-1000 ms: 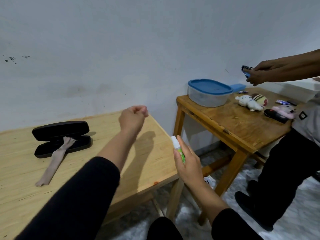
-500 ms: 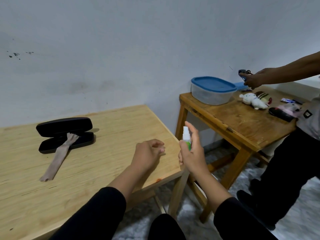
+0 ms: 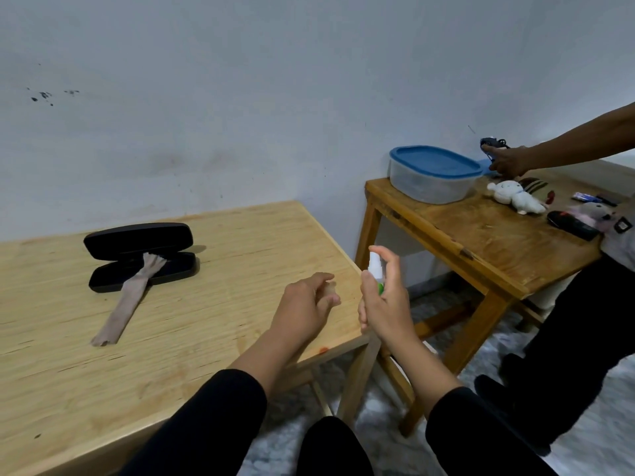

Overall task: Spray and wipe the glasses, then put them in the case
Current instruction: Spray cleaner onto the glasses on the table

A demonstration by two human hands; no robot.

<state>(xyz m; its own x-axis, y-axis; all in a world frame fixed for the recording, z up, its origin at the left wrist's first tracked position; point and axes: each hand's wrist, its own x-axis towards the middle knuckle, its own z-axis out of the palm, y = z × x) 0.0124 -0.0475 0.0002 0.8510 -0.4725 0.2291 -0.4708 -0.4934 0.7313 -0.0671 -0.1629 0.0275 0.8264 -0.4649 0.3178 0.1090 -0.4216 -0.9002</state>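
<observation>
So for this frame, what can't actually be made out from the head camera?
- Glasses: none clearly visible; the left hand is curled and motion-blurred, so whether it holds anything is unclear.
- Spray bottle: body and label hidden by the right hand; only the white top and a green patch show.
- Glasses case: interior dark, partly covered by the cloth.
- Second person's hand: the dark item it holds is too small to identify.

The right hand (image 3: 385, 304) covers most of the spray bottle (image 3: 375, 266). The left hand (image 3: 305, 305) is motion-blurred; any contents cannot be determined. The second person (image 3: 584, 304) is cut off by the right edge.
</observation>
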